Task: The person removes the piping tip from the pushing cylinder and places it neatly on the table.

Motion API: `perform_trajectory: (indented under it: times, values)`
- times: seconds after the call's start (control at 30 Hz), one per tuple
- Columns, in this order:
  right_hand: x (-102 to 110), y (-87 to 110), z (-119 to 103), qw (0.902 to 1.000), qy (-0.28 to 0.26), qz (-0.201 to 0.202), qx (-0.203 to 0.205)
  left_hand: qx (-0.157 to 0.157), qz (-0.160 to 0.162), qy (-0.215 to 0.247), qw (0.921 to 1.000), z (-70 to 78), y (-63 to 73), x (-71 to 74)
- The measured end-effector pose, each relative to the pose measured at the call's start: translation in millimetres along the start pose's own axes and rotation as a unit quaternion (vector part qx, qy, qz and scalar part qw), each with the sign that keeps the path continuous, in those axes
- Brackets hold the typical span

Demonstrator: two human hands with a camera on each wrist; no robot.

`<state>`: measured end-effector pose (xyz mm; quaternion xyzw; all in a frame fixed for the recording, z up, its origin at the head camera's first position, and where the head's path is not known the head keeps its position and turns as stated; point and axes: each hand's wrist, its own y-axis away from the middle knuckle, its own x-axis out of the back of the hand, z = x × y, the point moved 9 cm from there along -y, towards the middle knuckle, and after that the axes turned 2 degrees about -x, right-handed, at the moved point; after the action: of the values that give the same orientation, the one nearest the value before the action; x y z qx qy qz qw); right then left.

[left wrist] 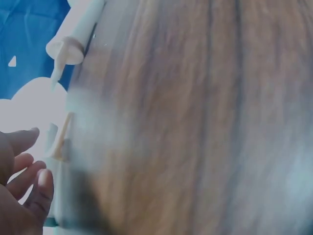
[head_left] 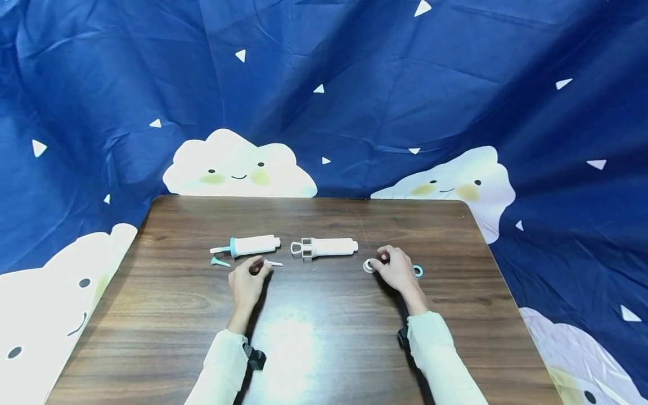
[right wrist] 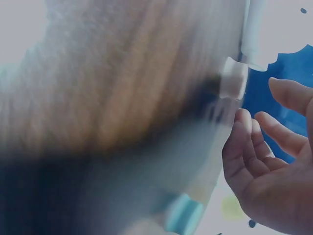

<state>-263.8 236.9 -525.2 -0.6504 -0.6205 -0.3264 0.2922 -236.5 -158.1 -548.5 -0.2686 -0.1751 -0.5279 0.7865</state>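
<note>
My left hand [head_left: 245, 286] hovers beside a small white tee-shaped piece [head_left: 275, 264] lying on the table. In the left wrist view its thumb and fingertips are loosely bent and apart, holding nothing. On the right, my right hand [head_left: 398, 272] is by a white ring [head_left: 365, 266], with a teal ring [head_left: 421, 274] on its other side. Its fingers are spread, and in the right wrist view the white ring [right wrist: 234, 81] stands just beyond the fingertips. Farther back lie a white cylinder with a teal collar [head_left: 255, 245] and another white cylinder [head_left: 334, 247] with a frame and loop at its left end.
A small teal tee-shaped piece [head_left: 220, 262] lies left of my left hand. Everything rests on a brown wooden table [head_left: 324, 216] with bright glare near the front. Behind the table hangs a blue cloth [head_left: 354, 101] with clouds and white triangles.
</note>
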Motion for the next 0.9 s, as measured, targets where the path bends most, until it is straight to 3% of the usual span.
perform_trajectory:
  times: [0.17,0.27,0.33,0.43,0.53,0.73,0.8,0.9]
  values:
    - [15.2,1.4,-15.7,0.9995,0.020,0.013,0.023,-0.088,-0.018,-0.031,0.9955,26.3,-4.4,7.3]
    - [24.7,3.8,-28.8,0.9972,0.021,0.044,0.056,-0.153,-0.025,-0.051,0.9866,46.4,-6.3,12.6]
    - [30.3,7.2,-36.7,0.9944,0.027,0.068,0.077,-0.180,-0.033,-0.067,0.9808,57.2,-6.8,14.7]
    - [39.0,13.1,-48.9,0.9883,0.040,0.103,0.105,-0.211,-0.037,-0.092,0.9725,70.5,-5.7,19.5]
    - [45.8,17.9,-61.4,0.9809,0.054,0.131,0.133,-0.242,-0.019,-0.119,0.9627,80.8,-4.5,27.9]
    - [54.2,30.7,-81.7,0.9675,0.092,0.156,0.176,-0.316,0.021,-0.178,0.9318,98.6,2.3,40.4]
    - [55.9,33.9,-86.8,0.9635,0.105,0.160,0.187,-0.325,0.025,-0.196,0.9248,102.6,4.1,42.9]
    - [58.5,35.8,-93.8,0.9608,0.124,0.158,0.191,-0.320,0.024,-0.223,0.9203,107.9,3.5,44.6]
